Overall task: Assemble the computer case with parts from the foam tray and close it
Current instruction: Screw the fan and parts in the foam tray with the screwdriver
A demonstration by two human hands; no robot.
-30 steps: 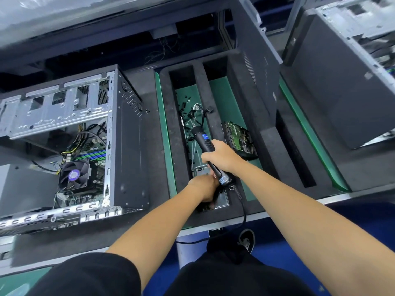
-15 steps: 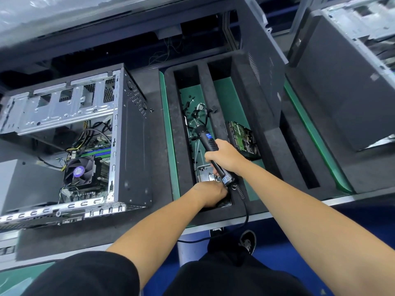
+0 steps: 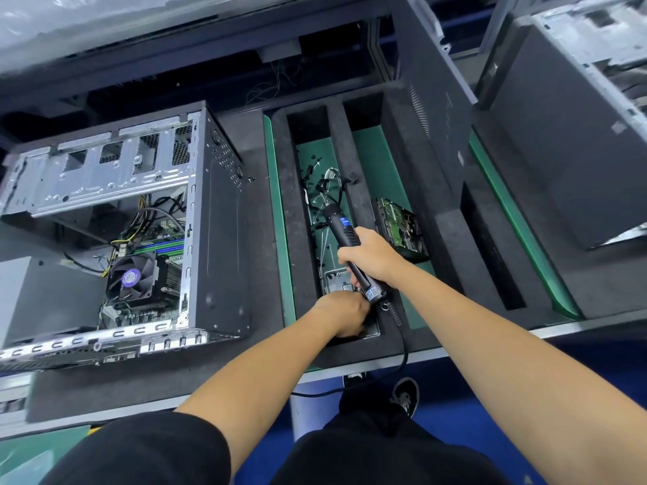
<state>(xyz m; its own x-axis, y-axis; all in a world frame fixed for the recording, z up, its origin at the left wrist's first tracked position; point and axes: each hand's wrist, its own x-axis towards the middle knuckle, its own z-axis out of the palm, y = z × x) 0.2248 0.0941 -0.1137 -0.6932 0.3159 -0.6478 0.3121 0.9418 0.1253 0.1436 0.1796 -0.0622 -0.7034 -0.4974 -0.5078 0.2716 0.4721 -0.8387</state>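
**Open computer case and foam tray with both hands at the tray's near end**

The computer case lies on its side at the left of the desk, its side panel off, showing a cooler fan, cables and a silver drive cage. Just to its right sits the black foam tray with long slots over a green base. The left slot holds loose black cables and small screws at its far part and a silver metal bracket at its near end. The next slot holds a hard drive, green circuit board up, leaning against the foam divider. The left hand reaches into the near end of the left slot with curled fingers; what it holds is hidden. The right hand grips an electric screwdriver, its cord trailing over the desk edge. A dark side panel stands upright behind the tray. A second case lies at the right.
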